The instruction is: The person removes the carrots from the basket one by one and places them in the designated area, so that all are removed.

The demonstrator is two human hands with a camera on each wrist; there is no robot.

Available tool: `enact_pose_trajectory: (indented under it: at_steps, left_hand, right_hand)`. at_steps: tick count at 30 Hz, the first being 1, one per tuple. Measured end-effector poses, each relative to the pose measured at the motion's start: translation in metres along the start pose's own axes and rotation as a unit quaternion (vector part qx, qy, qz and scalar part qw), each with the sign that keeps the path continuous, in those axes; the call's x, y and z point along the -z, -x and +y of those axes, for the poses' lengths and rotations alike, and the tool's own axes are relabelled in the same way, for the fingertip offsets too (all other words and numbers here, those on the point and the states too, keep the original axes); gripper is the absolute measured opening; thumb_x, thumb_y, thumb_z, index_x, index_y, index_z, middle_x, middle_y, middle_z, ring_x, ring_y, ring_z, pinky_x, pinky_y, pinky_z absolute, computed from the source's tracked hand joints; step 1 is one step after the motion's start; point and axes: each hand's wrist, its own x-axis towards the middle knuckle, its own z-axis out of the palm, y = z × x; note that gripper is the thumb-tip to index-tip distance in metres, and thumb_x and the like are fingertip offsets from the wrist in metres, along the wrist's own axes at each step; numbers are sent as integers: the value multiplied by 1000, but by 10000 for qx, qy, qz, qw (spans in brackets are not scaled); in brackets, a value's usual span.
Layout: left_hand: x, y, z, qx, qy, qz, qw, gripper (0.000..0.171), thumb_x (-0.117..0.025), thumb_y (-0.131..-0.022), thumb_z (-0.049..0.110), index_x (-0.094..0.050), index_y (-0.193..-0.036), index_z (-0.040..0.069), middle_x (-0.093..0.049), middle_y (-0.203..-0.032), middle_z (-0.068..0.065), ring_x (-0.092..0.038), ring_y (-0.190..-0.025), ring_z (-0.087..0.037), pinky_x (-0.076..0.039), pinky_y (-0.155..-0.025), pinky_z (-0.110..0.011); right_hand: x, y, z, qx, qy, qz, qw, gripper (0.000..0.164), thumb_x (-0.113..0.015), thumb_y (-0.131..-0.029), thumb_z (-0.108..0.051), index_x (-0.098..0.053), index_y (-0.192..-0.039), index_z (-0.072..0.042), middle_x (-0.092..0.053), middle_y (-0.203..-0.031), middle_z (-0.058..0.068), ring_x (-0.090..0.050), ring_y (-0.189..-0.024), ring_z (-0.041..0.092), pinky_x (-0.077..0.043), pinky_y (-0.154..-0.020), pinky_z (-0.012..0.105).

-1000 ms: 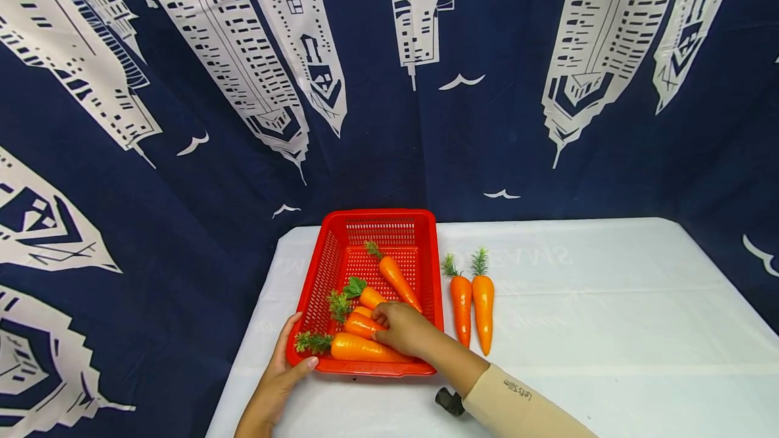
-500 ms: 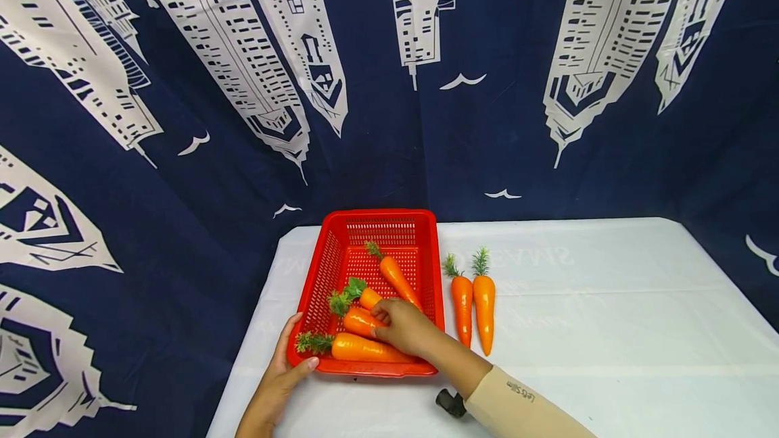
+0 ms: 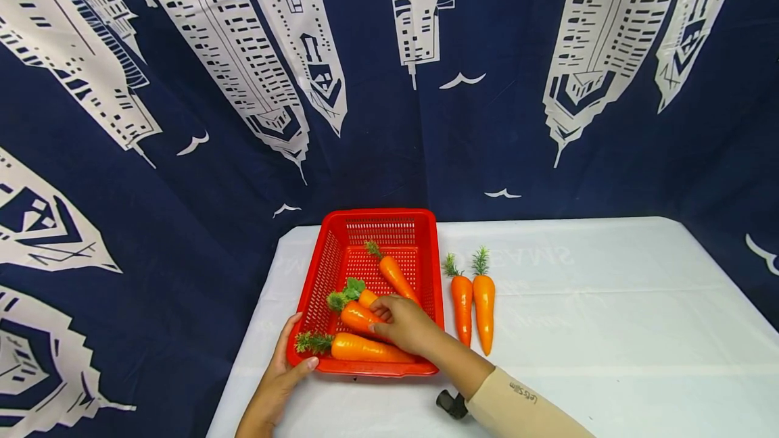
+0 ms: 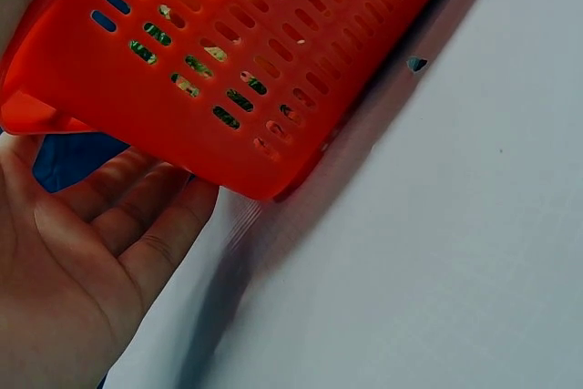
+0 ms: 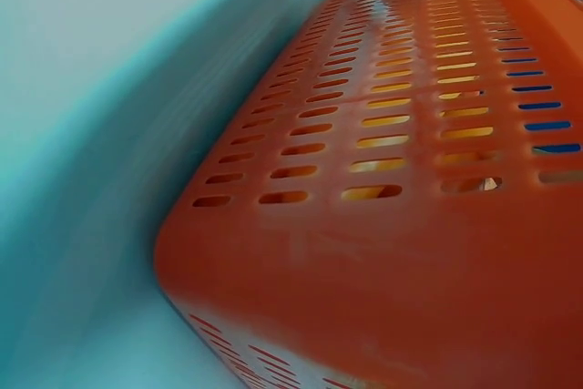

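In the head view a red plastic basket point(image 3: 308, 289) holds several orange carrots. My right hand point(image 3: 409, 323) reaches over its near right side and pinches a carrot point(image 3: 358, 318) with a fuzzy green top. Half hidden behind that one lies a carrot with flat green leaves point(image 3: 355, 285). Along the near wall is another carrot point(image 3: 365, 348), and a slimmer carrot point(image 3: 397, 278) slants at the back right. My left hand point(image 3: 281, 374) grips the near left corner, thumb over the rim. The left wrist view has the left hand's fingers point(image 4: 164, 243) against the basket's outer wall.
Two carrots, one reddish point(image 3: 461, 303) and one lighter point(image 3: 483, 303), lie side by side right of the basket on the white-covered table point(image 3: 584, 330). A small black object point(image 3: 452, 404) is by the right forearm. A navy cloth with printed buildings point(image 3: 377, 154) hangs behind.
The pinched carrot has shifted slightly left and away from the near wall, over the leafy-topped one. My right hand moved a little with it. The left hand has stayed on the corner.
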Motion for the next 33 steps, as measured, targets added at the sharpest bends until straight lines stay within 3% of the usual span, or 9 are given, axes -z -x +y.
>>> enact_pose_trajectory:
  at_steps: [26, 33]
  left_hand:
    - [-1, 0, 1, 2, -2, 4, 10000, 86, -69, -92, 10, -20, -159, 36, -16, -164, 0, -39, -133, 2, -39, -101, -14]
    - [0, 1, 0, -14, 63, -31, 10000, 86, -68, -93, 8, -20, -159, 35, -16, -164, 0, -40, -132, 3, -40, -101, -14]
  right_hand:
    - [3, 3, -1, 119, -514, 152, 9985, 31, -72, -94, -18, -67, -122, -6, -67, -113, 5, -63, -100, 17, -55, -88, 30]
    - [5, 5, -1, 131, -783, 264, 9965, 31, -72, -94, -20, -67, -123, -10, -67, -112, 1, -62, -100, 14, -54, -87, 24]
